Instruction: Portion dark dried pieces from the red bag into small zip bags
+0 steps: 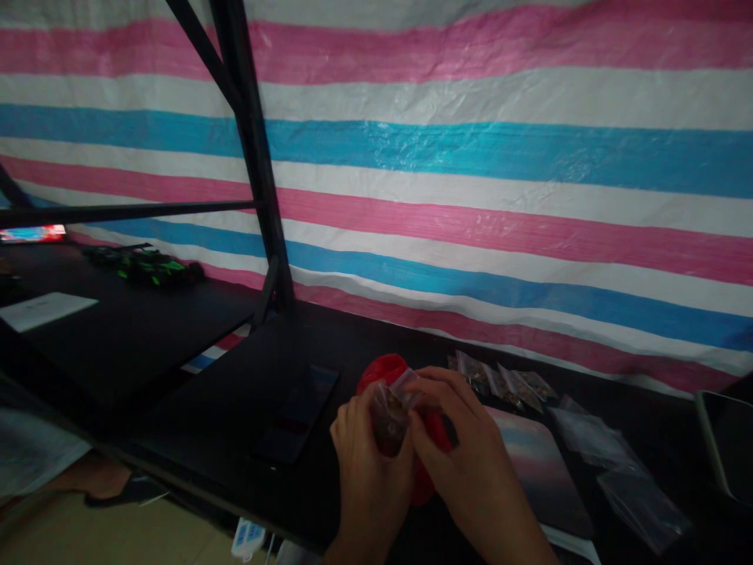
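Both hands, left hand (368, 451) and right hand (464, 447), pinch a small clear plastic bag (391, 412) with their fingers; its long axis stands roughly upright above the tabletop (194, 408). No writing is legible.

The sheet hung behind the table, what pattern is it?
The sheet has pink, white and blue horizontal stripes, seen in the head view.

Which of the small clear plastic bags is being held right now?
The filled small clear plastic bag pinched between both hands, over the red object; the others lie on the black table.
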The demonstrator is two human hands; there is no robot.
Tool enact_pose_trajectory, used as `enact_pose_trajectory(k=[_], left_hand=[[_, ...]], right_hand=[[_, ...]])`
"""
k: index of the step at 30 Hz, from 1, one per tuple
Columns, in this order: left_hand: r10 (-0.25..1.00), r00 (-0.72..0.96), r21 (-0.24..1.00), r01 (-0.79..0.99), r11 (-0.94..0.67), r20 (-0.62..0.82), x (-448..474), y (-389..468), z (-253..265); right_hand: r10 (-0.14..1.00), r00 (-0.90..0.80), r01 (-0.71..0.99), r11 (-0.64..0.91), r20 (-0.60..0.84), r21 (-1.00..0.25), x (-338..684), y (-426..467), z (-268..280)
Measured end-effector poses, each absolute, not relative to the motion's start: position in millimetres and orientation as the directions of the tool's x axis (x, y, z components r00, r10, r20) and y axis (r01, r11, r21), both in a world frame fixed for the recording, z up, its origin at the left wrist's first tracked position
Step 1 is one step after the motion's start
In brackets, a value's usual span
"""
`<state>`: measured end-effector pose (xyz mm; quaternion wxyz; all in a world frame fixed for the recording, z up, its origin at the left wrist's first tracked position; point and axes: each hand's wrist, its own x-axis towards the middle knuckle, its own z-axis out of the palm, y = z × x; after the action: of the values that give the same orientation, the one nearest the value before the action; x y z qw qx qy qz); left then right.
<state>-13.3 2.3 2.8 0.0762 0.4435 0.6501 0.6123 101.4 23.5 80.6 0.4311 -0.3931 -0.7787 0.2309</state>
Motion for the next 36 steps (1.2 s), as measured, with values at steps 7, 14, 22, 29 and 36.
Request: enact_pose_trajectory(k=[7, 14, 22, 29, 36], left_hand=[[0.767, -0.583, 0.959, 0.084, -0.272, 0.268, -14.5, 4.8, 2.2], [0.724, -0.607, 0.945, 0.227, -0.235, 0.326, -23.8, 2.5, 5.6], [0.614, -0.778, 0.991, 0.123, -0.060, 0.134, -17.3, -18.6, 11.0], [0.625, -0.769, 0.988, 0.151, -0.030, 0.137, 28.2, -27.2, -13.9], [0.689, -0.724, 0.999, -0.027, -0.016, -0.009, -2.5, -20.8, -8.5]], right_hand=[[0.799, -0.267, 0.366, 0.601, 0.538, -0.711, 104.0, 22.7, 86.1], [0.788, -0.245, 0.304, 0.616, 0.565, -0.727, 103.0, 20.9, 91.4], [0.894, -0.385, 0.441, 0.398, 0.232, -0.804, 110.0, 33.9, 65.7], [0.894, -0.447, 0.668, 0.331, -0.004, -0.666, 118.9, 24.7, 65.6], [0.919, -0.391, 0.667, 0.315, 0.042, -0.676, 121.8, 39.0, 57.4]])
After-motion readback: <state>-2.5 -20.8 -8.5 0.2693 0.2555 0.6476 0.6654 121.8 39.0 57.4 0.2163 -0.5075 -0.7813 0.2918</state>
